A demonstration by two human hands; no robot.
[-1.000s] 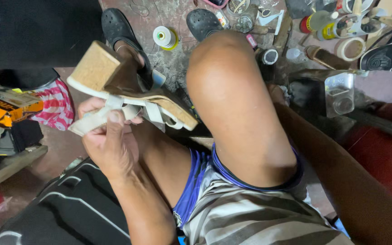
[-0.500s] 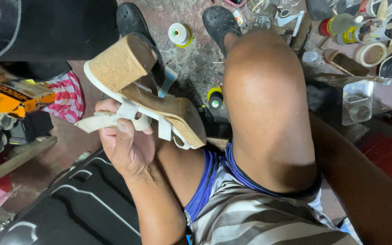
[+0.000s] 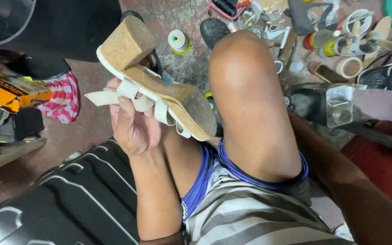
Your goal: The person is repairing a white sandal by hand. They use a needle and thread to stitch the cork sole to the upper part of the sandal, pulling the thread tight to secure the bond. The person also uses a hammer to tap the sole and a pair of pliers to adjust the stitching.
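My left hand (image 3: 132,127) is shut on a block-heeled sandal (image 3: 177,97), gripping it by its white straps. The sandal is turned sole up, with the cork heel (image 3: 128,43) pointing up and away and the worn toe end resting against my thigh beside my raised knee (image 3: 245,90). My right forearm (image 3: 341,181) runs from the lower right toward the knee. The right hand itself is hidden behind the leg.
A black ribbed hard case (image 3: 69,199) lies at the lower left. On the floor ahead are a spool of thread (image 3: 177,41), a black sole (image 3: 214,29), a tape roll (image 3: 350,68), glue bottles, a clear jar (image 3: 341,106), a black shoe (image 3: 386,75), an orange box (image 3: 5,93) and a striped cloth (image 3: 62,97).
My left hand has lifted the sandal slightly and kept its grip on the straps. The toe end has slid closer to my thigh. The view has drifted left.
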